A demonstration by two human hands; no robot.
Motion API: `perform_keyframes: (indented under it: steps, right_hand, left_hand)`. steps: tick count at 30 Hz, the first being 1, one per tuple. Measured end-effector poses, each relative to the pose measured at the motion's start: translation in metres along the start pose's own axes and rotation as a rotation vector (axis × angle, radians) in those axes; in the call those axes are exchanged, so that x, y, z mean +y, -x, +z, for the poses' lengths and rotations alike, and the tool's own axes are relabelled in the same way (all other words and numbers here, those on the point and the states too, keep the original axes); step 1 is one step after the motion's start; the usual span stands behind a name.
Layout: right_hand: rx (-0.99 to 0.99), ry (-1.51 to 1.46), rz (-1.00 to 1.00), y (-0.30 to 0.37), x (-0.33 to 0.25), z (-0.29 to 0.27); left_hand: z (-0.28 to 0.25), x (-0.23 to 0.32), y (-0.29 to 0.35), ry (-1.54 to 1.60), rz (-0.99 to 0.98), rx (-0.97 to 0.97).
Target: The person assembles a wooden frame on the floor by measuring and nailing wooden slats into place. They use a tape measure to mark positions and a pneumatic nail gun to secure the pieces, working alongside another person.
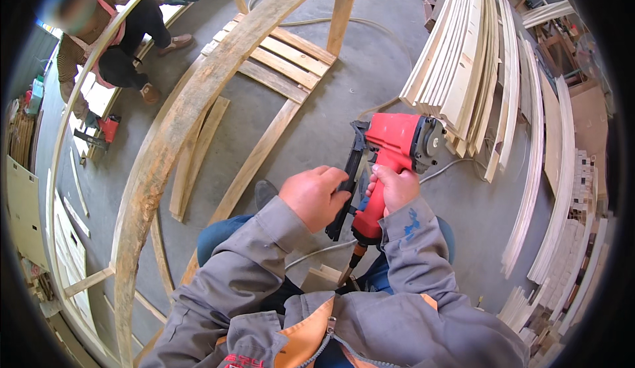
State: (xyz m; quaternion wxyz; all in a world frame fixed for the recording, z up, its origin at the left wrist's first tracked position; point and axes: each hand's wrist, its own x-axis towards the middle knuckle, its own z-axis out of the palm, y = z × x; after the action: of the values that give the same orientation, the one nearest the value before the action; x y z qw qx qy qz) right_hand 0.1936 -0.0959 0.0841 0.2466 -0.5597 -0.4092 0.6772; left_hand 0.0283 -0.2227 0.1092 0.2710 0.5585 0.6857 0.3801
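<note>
A red and black pneumatic nail gun [391,136] is held up in front of my body. My right hand [395,188] is wrapped round its red handle. The fingers of my left hand [312,199] are curled against the gun's long black magazine [345,199], and their tips are partly hidden. An air hose [350,262] runs down from the handle's base between my legs. To the left of my hands stands a wooden frame with a long, rough-edged beam [173,126] and slats [281,63] fixed across its far end.
Long pale boards [456,50] are stacked at the right. Cut wood blocks [569,262] pile up at the lower right. Air hose [397,44] curls over the grey floor. At the upper left a co-worker [126,30] sits by another red nail gun [108,128].
</note>
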Motion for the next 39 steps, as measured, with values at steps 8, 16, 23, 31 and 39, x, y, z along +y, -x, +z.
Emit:
perform_keyframes:
  steps: [8, 16, 23, 31, 39]
  right_hand:
    - [0.024, -0.005, 0.056, -0.012, 0.011, 0.008]
    - [-0.008, 0.063, 0.053, -0.014, 0.023, 0.01]
    - [-0.016, 0.078, 0.053, -0.023, 0.033, 0.006]
    - [-0.079, -0.089, 0.172, -0.067, 0.084, 0.004]
    - [-0.196, -0.218, 0.286, -0.144, 0.143, 0.01]
  left_hand:
    - [0.001, 0.005, -0.004, -0.032, -0.018, -0.042]
    - [0.003, 0.003, -0.003, -0.077, -0.049, -0.117]
    - [-0.001, 0.007, -0.003, -0.072, -0.04, -0.098]
    - [-0.008, -0.002, 0.001, -0.058, -0.055, -0.031]
    - [-0.023, -0.015, 0.019, -0.072, -0.091, -0.026]
